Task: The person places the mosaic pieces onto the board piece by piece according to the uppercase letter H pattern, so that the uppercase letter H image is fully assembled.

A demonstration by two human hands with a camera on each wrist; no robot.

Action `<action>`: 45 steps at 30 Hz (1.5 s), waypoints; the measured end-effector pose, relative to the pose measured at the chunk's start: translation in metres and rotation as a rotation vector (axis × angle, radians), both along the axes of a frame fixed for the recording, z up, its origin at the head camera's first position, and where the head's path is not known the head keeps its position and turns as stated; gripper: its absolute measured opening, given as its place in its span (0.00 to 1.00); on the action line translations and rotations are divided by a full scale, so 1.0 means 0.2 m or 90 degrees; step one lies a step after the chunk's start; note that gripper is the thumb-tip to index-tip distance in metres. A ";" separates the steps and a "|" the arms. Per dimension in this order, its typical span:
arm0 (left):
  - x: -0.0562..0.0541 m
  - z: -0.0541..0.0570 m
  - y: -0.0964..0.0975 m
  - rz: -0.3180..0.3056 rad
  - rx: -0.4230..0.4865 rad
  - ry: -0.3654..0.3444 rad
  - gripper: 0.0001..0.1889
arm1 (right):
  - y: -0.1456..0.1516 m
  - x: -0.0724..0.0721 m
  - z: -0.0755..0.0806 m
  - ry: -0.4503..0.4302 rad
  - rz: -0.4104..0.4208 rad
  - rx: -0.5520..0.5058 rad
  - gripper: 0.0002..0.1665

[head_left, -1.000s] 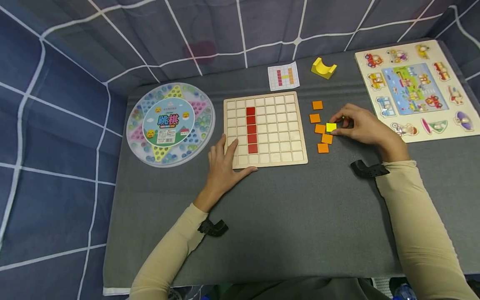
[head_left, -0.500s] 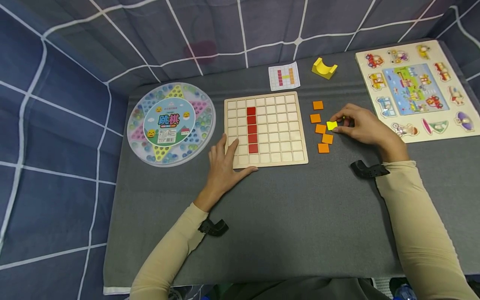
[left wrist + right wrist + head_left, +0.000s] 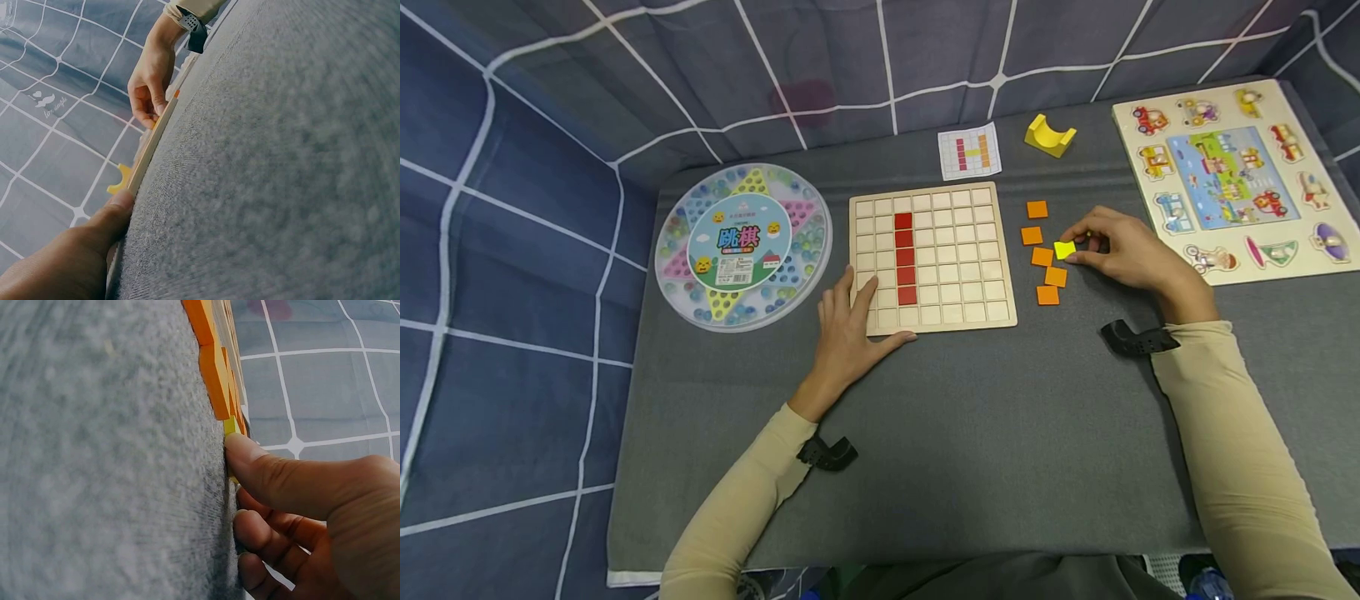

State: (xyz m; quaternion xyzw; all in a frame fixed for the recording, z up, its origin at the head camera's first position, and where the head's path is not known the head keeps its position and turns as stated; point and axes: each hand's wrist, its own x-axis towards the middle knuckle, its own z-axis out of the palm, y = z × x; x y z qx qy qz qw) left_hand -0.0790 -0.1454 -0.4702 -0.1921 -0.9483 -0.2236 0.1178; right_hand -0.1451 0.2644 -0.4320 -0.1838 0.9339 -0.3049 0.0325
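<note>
A wooden grid board (image 3: 958,315) lies on the table, with a vertical column of several red square tiles (image 3: 905,257) in its cells. My left hand (image 3: 842,340) rests at its lower left corner, fingers spread straight over the left edge and thumb along the front edge. To the right of the board, my right hand (image 3: 1123,254) pinches a yellow square tile (image 3: 1064,249) between thumb and fingers, low at the table. Several orange square tiles (image 3: 1047,295) lie loose beside it. In the right wrist view the thumb covers most of the yellow tile (image 3: 230,425).
Behind the board lies a pattern card (image 3: 968,152) with a yellow curved block (image 3: 1049,137) next to it. A round marble-game box (image 3: 742,312) stands at the left, and a picture puzzle board (image 3: 1219,250) fills the back right. Grid-patterned cloth (image 3: 850,67) hangs behind the table.
The yellow tile has turned slightly in my right hand's pinch. My left hand has stayed on the board's corner, and the red and orange tiles lie as before.
</note>
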 end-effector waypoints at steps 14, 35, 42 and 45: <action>0.00 0.00 0.00 0.002 -0.005 -0.001 0.52 | 0.00 0.00 0.00 0.004 0.000 -0.005 0.14; 0.00 0.01 0.00 0.000 -0.001 0.008 0.51 | 0.00 0.00 0.00 -0.001 -0.005 0.015 0.14; 0.00 0.01 0.00 -0.002 0.003 0.005 0.51 | -0.02 0.00 0.02 -0.001 -0.030 0.024 0.14; 0.00 0.01 0.00 -0.005 0.000 0.008 0.51 | -0.06 0.00 0.04 0.012 -0.031 0.012 0.16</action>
